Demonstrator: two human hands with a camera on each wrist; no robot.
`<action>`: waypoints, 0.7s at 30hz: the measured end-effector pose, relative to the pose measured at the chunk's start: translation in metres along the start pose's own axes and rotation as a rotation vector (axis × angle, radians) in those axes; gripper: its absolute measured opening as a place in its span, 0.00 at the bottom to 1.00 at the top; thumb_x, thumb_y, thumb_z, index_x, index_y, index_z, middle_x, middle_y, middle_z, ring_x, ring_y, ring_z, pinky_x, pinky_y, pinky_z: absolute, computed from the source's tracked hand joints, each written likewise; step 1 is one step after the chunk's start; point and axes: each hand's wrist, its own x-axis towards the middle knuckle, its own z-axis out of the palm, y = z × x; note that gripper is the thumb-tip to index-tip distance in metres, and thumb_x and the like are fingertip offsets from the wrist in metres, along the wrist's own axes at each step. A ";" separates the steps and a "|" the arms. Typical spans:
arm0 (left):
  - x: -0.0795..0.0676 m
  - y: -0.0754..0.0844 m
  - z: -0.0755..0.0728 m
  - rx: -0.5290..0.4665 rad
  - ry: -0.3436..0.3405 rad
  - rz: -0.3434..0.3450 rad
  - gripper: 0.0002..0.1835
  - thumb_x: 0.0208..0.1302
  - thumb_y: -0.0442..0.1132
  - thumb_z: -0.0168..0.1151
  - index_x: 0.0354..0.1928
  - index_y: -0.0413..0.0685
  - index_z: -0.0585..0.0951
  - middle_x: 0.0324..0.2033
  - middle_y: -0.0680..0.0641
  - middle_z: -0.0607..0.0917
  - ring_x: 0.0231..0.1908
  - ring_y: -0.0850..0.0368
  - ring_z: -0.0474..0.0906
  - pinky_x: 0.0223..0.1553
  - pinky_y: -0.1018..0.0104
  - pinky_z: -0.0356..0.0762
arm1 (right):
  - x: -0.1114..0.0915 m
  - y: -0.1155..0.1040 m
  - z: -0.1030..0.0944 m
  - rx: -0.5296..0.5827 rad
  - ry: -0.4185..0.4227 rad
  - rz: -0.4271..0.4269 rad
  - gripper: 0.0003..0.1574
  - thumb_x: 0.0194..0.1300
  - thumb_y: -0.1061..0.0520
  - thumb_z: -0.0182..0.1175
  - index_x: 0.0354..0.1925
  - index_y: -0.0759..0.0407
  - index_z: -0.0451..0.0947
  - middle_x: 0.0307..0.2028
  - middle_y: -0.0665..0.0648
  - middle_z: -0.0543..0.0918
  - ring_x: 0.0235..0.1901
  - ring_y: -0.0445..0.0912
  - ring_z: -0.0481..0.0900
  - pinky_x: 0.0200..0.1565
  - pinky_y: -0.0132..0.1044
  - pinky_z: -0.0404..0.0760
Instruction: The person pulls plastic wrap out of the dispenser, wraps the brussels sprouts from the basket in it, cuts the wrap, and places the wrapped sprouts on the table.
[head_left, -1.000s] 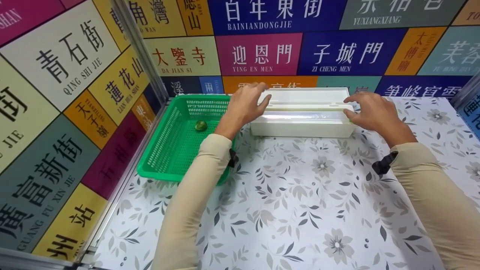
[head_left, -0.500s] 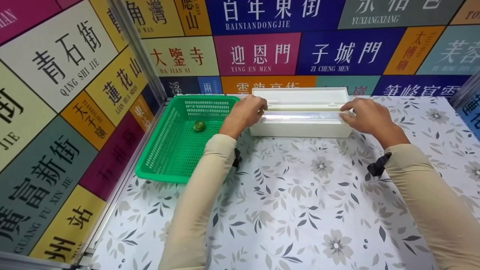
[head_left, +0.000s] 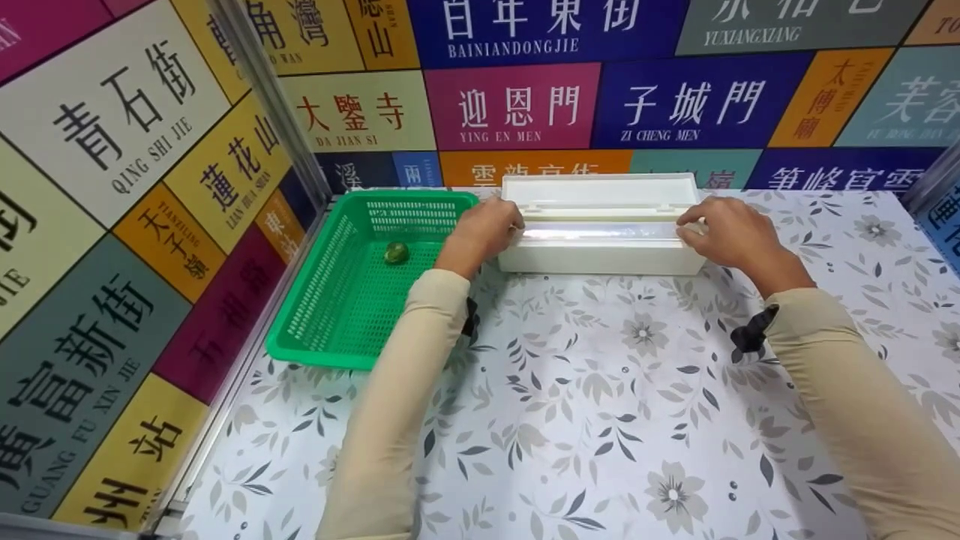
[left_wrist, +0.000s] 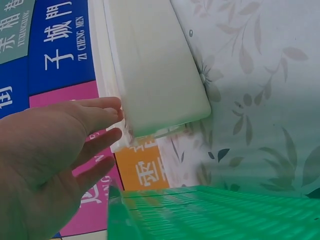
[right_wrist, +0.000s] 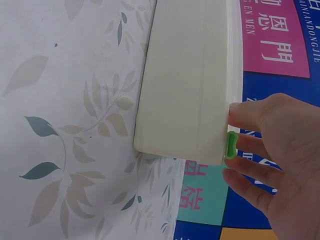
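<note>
A long white cling film dispenser stands at the back of the table, its lid raised toward the wall. Clear cling film lies along its top opening. At the left end my left hand pinches the film's edge, thumb and forefinger close together at the box rim in the left wrist view. My right hand does the same at the right end. A small green slider shows at that end, beside the right fingers. The exact contact of the fingertips with the film is partly hidden.
To the left stands a green plastic basket with a small round green fruit or vegetable inside. Its right side is close to my left forearm. A flowered cloth covers the table, and sign-printed walls rise behind and at left.
My left hand has come down from above the dispenser's left end to the film's edge, its fingers drawing together. The right hand has shifted slightly left and its fingers have closed at the rim.
</note>
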 end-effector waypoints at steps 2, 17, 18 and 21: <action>0.001 0.002 -0.001 0.022 -0.001 -0.011 0.14 0.79 0.36 0.64 0.60 0.52 0.91 0.60 0.46 0.89 0.61 0.49 0.84 0.65 0.57 0.84 | 0.001 0.000 0.000 0.011 0.002 -0.003 0.24 0.80 0.48 0.58 0.63 0.60 0.86 0.64 0.72 0.83 0.59 0.71 0.80 0.50 0.71 0.80; 0.005 0.003 0.000 0.039 0.045 0.008 0.09 0.76 0.33 0.63 0.38 0.47 0.90 0.36 0.46 0.82 0.37 0.54 0.69 0.36 0.62 0.66 | 0.005 0.006 0.002 0.112 -0.006 0.017 0.26 0.81 0.48 0.57 0.65 0.61 0.84 0.68 0.75 0.78 0.68 0.72 0.73 0.64 0.74 0.73; 0.005 0.003 0.000 0.042 0.043 0.007 0.07 0.76 0.35 0.65 0.39 0.47 0.90 0.37 0.46 0.84 0.37 0.54 0.70 0.37 0.62 0.69 | 0.005 0.006 0.002 0.115 -0.001 0.020 0.26 0.81 0.48 0.58 0.65 0.60 0.85 0.68 0.75 0.79 0.67 0.72 0.74 0.63 0.74 0.74; 0.007 0.004 0.001 0.056 0.037 -0.003 0.06 0.77 0.37 0.66 0.44 0.48 0.91 0.43 0.44 0.87 0.40 0.53 0.75 0.42 0.59 0.78 | 0.005 0.007 0.004 0.120 0.027 0.027 0.24 0.80 0.47 0.60 0.63 0.59 0.86 0.65 0.74 0.81 0.62 0.70 0.77 0.58 0.71 0.77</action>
